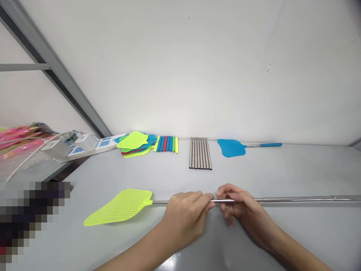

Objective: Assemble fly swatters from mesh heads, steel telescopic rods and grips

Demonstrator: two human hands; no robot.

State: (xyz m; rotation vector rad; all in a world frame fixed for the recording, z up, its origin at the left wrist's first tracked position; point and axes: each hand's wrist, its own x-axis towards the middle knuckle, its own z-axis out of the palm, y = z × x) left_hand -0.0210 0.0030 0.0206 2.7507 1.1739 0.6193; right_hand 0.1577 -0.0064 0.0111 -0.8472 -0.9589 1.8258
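A fly swatter with a yellow-green perforated head (124,207) and a long extended metal telescopic rod (296,199) is held level above the grey table. My left hand (187,210) is closed round the rod, a short way from the head. Just to its right, my right hand (239,205) has the rod between thumb and fingers in a looser hold, some fingers curled apart beneath it. The rod's far end runs out of view at the right edge.
Along the wall lie a stack of coloured swatter heads (134,141), a row of coloured handle grips (166,144), several metal tubes (199,153) and a blue fly swatter (232,148). Power strips (104,143) with plugs and bagged pink items (25,146) are at the left.
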